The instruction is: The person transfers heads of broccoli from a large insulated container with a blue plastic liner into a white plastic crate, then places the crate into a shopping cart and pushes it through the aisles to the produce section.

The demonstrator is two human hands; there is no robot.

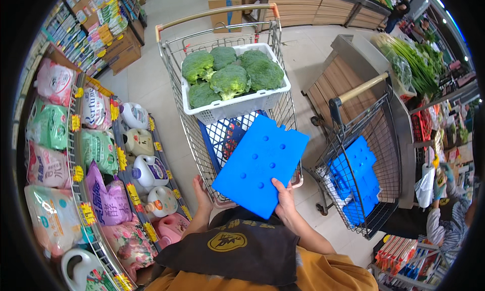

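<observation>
My right hand [285, 198] grips the near edge of a flat blue plastic ice pack [261, 166], thumb on top. The pack has round dimples and a notched far end, and it is held tilted over the near end of a wire shopping cart [189, 139]. Beside the cart's near left corner, my left hand [203, 200] is held with nothing in it, fingers apart. Several broccoli heads [230, 80] fill a white plastic crate [235, 107] in the cart. Part of a blue crate [210, 143] shows beneath, mostly hidden by the pack.
A second wire cart [386, 177] on the right holds more blue ice packs [360, 162]. To its far side stands a wood-panelled produce stand [337, 79] with leafy greens. Shelves of detergent jugs [149, 169] and bagged goods line my left. A person [449, 222] is at the right.
</observation>
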